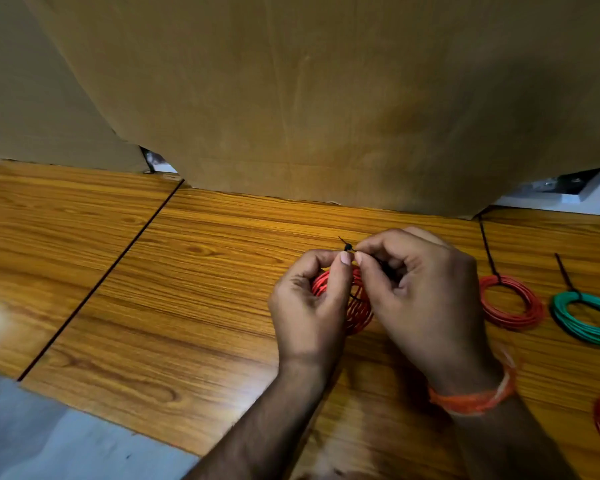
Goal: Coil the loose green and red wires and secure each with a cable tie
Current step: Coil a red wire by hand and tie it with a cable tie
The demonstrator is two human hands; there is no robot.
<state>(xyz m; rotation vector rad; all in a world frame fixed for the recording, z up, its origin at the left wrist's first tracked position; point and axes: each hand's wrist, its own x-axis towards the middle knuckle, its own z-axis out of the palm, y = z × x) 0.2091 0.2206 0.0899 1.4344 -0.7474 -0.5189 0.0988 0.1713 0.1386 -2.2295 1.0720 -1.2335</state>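
both hands sit over a red coil [355,306] near the middle of the wooden table [174,278], the left hand [309,303] pinching the black cable tie [347,246] at its head, the right hand [420,292] pinching it just beside, fingertips nearly touching. the step looks like cinching the tie. to do it well, hold the head steady with the left, draw the tail straight through with the right, and keep the loops bunched so none slips out before the tie bites. the coil seems to stand on edge, tilted, its ring mostly hidden by the hands; the tie's short end points up and left, away from the person. to the right lie a tied red coil [511,303] and a tied green coil [586,318], flat, their tie tails pointing away toward the cardboard [326,98].
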